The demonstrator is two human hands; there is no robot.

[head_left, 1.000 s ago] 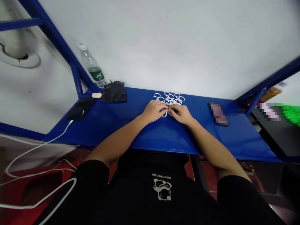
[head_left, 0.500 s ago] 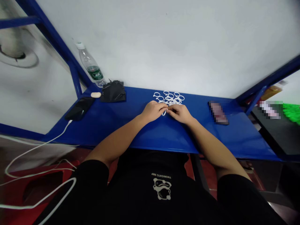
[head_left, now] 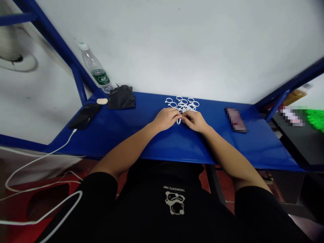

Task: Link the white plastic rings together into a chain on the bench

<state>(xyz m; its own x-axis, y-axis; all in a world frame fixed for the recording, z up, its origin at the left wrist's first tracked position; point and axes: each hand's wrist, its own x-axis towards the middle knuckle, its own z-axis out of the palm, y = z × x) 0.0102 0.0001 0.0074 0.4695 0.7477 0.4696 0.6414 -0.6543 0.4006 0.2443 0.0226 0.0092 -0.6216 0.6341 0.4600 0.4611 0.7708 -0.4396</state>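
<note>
Two hands (head_left: 165, 118) (head_left: 194, 120) on one ring (head_left: 178, 121)

Looks smooth and glossy on the blue tabletop (head_left: 126, 126), and like smooth plastic in the white rings (head_left: 186, 108). Shows clear plastic in the bottle (head_left: 94, 65), matt cloth in the shirt (head_left: 149, 199).
</note>
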